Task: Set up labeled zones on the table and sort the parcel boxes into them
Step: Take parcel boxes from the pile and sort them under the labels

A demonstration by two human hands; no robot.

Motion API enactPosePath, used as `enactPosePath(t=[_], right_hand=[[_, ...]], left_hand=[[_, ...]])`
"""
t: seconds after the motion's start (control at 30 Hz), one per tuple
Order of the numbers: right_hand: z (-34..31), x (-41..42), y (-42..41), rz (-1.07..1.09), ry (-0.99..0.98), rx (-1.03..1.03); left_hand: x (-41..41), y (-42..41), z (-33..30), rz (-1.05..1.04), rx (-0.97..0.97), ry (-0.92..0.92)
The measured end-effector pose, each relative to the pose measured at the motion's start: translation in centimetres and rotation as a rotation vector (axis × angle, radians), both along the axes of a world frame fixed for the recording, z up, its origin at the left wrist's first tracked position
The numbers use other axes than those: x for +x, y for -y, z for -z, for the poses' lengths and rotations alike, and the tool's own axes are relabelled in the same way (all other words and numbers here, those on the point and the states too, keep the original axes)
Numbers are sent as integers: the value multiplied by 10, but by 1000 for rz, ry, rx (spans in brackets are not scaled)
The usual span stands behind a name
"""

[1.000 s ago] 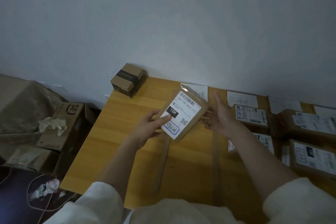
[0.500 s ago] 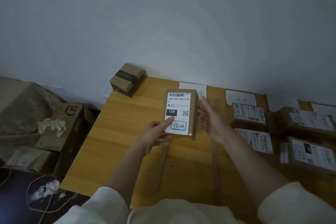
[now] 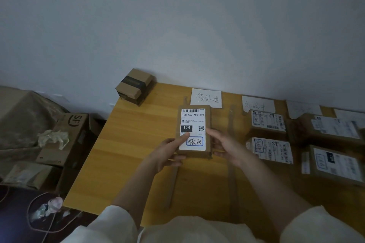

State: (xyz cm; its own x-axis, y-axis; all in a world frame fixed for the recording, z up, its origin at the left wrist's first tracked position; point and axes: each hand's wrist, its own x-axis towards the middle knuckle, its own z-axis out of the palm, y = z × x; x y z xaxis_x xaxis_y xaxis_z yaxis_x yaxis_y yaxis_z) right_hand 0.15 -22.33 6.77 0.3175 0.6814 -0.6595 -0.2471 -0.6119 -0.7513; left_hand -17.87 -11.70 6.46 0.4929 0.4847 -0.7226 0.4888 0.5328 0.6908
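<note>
I hold the parcel box (image 3: 194,130) over the leftmost zone of the desk (image 3: 138,144), between two strips of brown tape (image 3: 231,130), just in front of the handwritten paper label (image 3: 206,98). My left hand (image 3: 169,153) grips its near left corner, thumb pressed flat on the shipping sticker; my right hand (image 3: 227,147) holds the right edge, fingers (image 3: 212,134) curled against the side.

The risk, as I judge it: the sticker looks smooth and glossy, so my thumb could slide on it and let the box drop crooked across the tape line. Set too far back, it would cover the paper label, which looks thin and loose and might shift or crumple if nudged. I also have to match the blue-framed handwriting on the sticker to the label, or the box lands in the wrong zone.

The box is a flat rectangular carton of matte brown cardboard. The desk is a smooth, yellowish wood grain. To my right, sorted boxes (image 3: 269,150) lie flat, stickers up.
</note>
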Motion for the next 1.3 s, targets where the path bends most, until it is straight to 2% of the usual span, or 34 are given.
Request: enactPosePath(t=[0.27,0.4,0.5,0.7,0.97,1.1,1.3], right_hand=[[10,-2,10,75,-32,-171],[20,-3,7,348,-168,-258],[24,-1,-8,560,-303,-226],[27,4,-61,781,-373,-156],[39,3,-104,897,-395,-120],[43,0,-108,972,-411,-101],[45,-6,-108,996,-397,-113]], left_hand=[[2,-2,13,11,65,-85],[-1,-11,36,-72,165,-169],[-7,-20,53,-69,258,-228],[-15,-45,78,6,401,-330],[-30,-79,100,193,654,-439],[-36,-86,107,315,656,-485],[-40,-89,108,343,650,-461]])
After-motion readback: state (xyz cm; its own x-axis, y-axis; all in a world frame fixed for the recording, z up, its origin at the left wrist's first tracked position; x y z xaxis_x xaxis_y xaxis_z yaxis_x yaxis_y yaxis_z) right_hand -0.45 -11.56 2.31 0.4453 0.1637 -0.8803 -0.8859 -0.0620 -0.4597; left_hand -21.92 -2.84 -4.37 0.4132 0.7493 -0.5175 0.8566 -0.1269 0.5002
